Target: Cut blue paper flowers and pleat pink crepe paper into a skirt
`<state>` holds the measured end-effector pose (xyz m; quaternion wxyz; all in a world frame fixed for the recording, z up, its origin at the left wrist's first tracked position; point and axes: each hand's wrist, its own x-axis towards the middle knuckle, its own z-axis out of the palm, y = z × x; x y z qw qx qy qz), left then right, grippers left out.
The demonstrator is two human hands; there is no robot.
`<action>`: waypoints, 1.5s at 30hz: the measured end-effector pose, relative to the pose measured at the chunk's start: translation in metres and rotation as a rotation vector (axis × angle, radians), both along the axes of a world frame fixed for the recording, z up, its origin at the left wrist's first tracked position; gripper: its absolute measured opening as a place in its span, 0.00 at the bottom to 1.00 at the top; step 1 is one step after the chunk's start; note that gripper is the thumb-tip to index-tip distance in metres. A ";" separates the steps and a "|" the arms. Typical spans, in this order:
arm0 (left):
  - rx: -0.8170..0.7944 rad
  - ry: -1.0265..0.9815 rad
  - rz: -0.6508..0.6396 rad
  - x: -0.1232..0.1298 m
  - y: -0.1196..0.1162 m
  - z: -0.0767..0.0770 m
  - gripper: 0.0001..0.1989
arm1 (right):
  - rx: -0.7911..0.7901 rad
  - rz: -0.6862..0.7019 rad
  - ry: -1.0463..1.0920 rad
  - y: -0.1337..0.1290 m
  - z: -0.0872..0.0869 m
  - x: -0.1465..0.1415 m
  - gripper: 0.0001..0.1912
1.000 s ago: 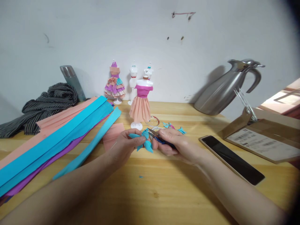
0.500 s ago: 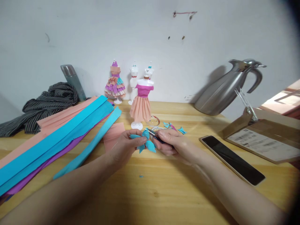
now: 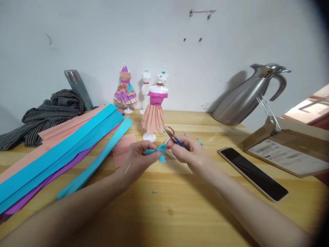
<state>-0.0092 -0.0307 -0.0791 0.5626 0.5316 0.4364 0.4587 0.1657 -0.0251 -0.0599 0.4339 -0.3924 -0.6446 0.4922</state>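
My left hand (image 3: 136,159) pinches a small blue crepe paper piece cut into petal shapes (image 3: 161,149) between thumb and fingers. In my right hand (image 3: 190,151) are scissors (image 3: 175,139) with blue handles, their blades pointing up and to the left, clear of the paper. The right thumb and fingertip meet the edge of a petal. Just behind the hands stands a white mini dress form (image 3: 149,137) in a magenta top and a pleated peach skirt (image 3: 153,118). Small blue scraps (image 3: 200,142) lie behind the right hand, partly covered by it.
Long crepe paper strips in blue (image 3: 102,118), peach and purple spread across the left. A striped cloth (image 3: 53,113) and a bottle (image 3: 78,89) lie beyond. Other dress forms (image 3: 125,89) stand by the wall. On the right are a phone (image 3: 253,173), a cardboard box (image 3: 288,151) and a steel jug (image 3: 238,97).
The scissors have tilted upward, away from the petals, and my right fingertips have come to the paper. The petals are turned and partly folded. My left hand stays nearly in place.
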 end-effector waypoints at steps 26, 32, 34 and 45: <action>0.129 0.087 0.038 0.003 -0.003 0.002 0.05 | -0.032 -0.023 -0.114 -0.002 0.002 -0.002 0.09; 0.089 0.066 0.054 0.003 -0.003 0.002 0.05 | 0.006 -0.036 -0.105 0.000 0.001 -0.002 0.11; 0.098 0.067 0.058 0.003 -0.003 0.002 0.05 | -0.006 -0.054 -0.121 0.000 0.000 -0.003 0.11; 0.029 -0.121 -0.009 0.000 -0.001 -0.001 0.07 | -0.166 0.222 0.168 0.010 0.001 0.017 0.21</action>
